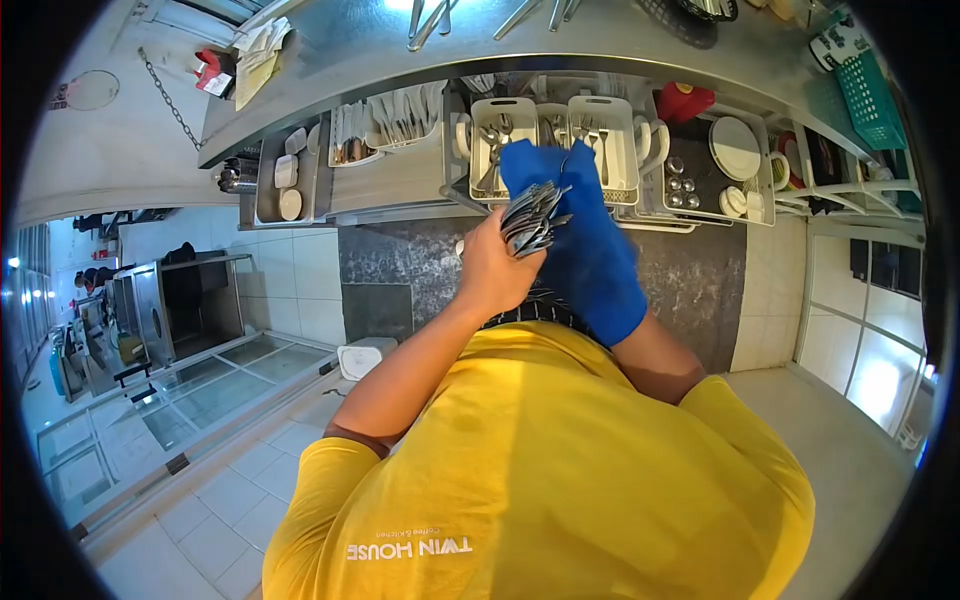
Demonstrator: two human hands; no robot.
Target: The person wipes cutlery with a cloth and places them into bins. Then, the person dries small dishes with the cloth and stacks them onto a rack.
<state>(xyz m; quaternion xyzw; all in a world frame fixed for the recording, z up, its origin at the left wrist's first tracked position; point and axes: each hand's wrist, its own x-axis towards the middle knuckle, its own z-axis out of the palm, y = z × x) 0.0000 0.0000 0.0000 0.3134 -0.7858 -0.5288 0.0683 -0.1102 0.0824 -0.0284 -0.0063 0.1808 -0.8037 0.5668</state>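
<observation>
Left fingers (488, 232) grip cutlery (534, 218) near tray edge (478, 160); right fingers (under blue cloth (590, 255)), can't tell.

Right hand hidden by blue cloth (590, 260); topmost cutlery (429, 26) cut off.

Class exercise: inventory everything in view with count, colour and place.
Cutlery bunch: one, silver, centre
Cloth: one, blue, right of centre
Cutlery bins: at least two, off-white, beyond the cloth
Counter: one, grey, top
Drawers: several, grey, below the counter
Plate: at least one, white, upper right
Basket: one, green, far right
Tub: one, white, floor left
Shirt: one, yellow, lower centre
Left hand: one, bare, gripping the cutlery bunch
Right hand: one, hidden under the cloth
</observation>
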